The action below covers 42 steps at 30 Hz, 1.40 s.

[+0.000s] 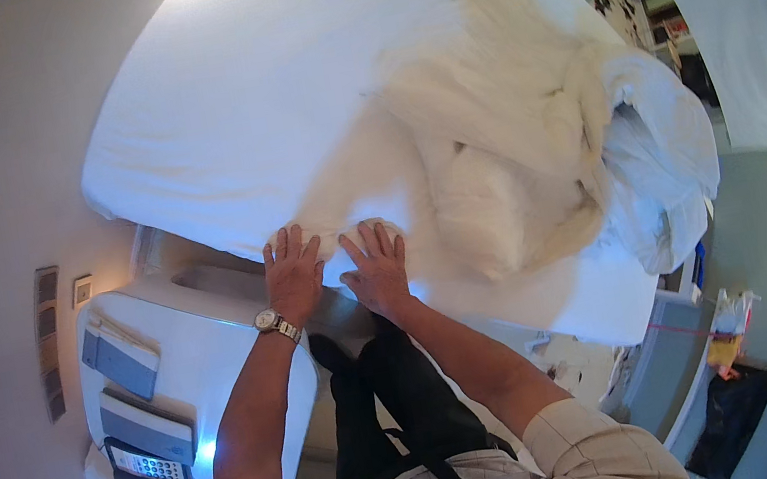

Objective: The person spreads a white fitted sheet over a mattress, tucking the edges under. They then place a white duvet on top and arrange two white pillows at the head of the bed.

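A bed covered with a white fitted sheet (231, 113) fills the upper middle. Both of my hands rest side by side on the sheet at the mattress's near edge. My left hand (295, 276), below which a metal watch (276, 324) circles the wrist, has its fingers spread. My right hand (378, 269) lies just beside it, fingers also apart and pressing on the cloth. Neither hand shows anything held. To the right of them, a rumpled white duvet (507, 127) is heaped across the bed, its far right part (658, 153) bunched at the side.
At left, a white bedside table (208, 340) carries a dark telephone (148, 469) and two grey-and-white folders (125, 359). Wall switch panels (52, 341) are beyond it. A white sheet-like panel (726, 40) stands at the far right, above a dark bag (734, 424).
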Available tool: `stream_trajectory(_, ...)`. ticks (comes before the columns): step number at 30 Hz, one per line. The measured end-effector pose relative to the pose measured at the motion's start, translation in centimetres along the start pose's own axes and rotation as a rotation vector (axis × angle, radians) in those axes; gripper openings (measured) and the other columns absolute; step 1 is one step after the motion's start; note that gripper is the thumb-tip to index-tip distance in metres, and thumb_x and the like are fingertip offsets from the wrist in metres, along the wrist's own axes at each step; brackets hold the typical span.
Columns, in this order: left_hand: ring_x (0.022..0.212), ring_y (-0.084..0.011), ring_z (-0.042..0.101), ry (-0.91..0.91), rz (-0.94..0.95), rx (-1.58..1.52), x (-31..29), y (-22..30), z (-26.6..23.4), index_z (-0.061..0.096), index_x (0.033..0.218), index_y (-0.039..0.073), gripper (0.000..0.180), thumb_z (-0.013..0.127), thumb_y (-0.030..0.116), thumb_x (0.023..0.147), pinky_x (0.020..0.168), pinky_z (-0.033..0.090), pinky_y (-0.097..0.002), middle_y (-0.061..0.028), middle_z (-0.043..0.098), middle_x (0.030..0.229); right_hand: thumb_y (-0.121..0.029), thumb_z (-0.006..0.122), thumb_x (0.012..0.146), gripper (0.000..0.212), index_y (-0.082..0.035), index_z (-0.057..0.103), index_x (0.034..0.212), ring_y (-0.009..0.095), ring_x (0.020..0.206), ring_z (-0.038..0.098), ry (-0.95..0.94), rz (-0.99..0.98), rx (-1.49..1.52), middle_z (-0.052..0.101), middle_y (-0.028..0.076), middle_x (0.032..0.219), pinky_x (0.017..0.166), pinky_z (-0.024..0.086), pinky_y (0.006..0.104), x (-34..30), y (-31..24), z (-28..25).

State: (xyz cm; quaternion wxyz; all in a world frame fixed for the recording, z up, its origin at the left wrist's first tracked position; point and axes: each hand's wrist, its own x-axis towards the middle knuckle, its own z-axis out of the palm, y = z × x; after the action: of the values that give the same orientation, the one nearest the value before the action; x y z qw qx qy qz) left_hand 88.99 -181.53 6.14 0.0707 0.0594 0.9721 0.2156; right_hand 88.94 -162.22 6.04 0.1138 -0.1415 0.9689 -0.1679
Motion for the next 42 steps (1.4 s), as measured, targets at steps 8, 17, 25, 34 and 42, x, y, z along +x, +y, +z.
stream_trajectory(8, 0.149, -0.0452, 0.034, -0.072, 0.020, 0.112, -2.9, 7.7, 4.0, 0.060, 0.144, 0.016, 0.060, 0.077, 0.021, 0.087, 0.120, 0.030, -0.0580, -0.0208, 0.040, 0.161, -0.015, 0.078, 0.077, 0.079, -0.022, 0.049, 0.151, 0.038, 0.148, 0.035, 0.060, 0.093, -0.055, 0.041, 0.015, 0.156, 0.123, 0.025, 0.0595, -12.0, 11.3, -0.5)
stream_trajectory(17, 0.150, -0.0393, 0.035, -0.213, 0.357, 0.100, -3.0, 23.3, 11.5, 0.059, 0.143, 0.013, 0.059, 0.075, 0.020, 0.086, 0.122, 0.028, -0.0607, -0.0142, 0.045, 0.157, -0.008, 0.067, 0.082, 0.069, -0.019, 0.053, 0.148, 0.039, 0.145, 0.040, 0.247, 0.241, 0.046, 0.046, 0.016, 0.152, 0.121, 0.028, 0.0591, -21.2, 22.1, -2.6)
stream_trajectory(25, 0.143, -0.0389, 0.042, -0.306, 0.568, 0.115, -3.0, 33.0, 16.1, 0.057, 0.143, 0.011, 0.059, 0.074, 0.019, 0.087, 0.121, 0.031, -0.0572, -0.0159, 0.050, 0.152, -0.008, 0.068, 0.084, 0.058, -0.012, 0.057, 0.141, 0.038, 0.144, 0.042, 0.380, 0.465, 0.171, 0.047, 0.017, 0.153, 0.121, 0.031, 0.0538, -29.7, 29.1, -4.3)
stream_trajectory(34, 0.143, -0.0444, 0.040, -0.297, 0.615, 0.210, -4.3, 35.6, 18.4, 0.058, 0.139, 0.006, 0.056, 0.076, 0.020, 0.087, 0.119, 0.032, -0.0594, -0.0210, 0.047, 0.154, -0.012, 0.067, 0.094, 0.038, 0.000, 0.057, 0.130, 0.029, 0.092, 0.069, 0.764, 1.208, 1.067, 0.066, 0.016, 0.110, 0.083, 0.056, 0.0421, -36.2, 32.2, 0.5)
stream_trajectory(42, 0.119, -0.0372, 0.066, -0.566, 0.772, -0.220, -12.4, 43.2, 22.1, 0.061, 0.135, 0.001, 0.045, 0.072, 0.007, 0.091, 0.101, 0.053, -0.0457, -0.0230, 0.066, 0.130, -0.014, 0.064, 0.099, 0.049, -0.002, 0.048, 0.143, 0.022, 0.084, 0.067, 0.708, 1.392, 1.752, 0.062, 0.014, 0.115, 0.071, 0.058, 0.0391, -37.4, 33.7, 4.3)
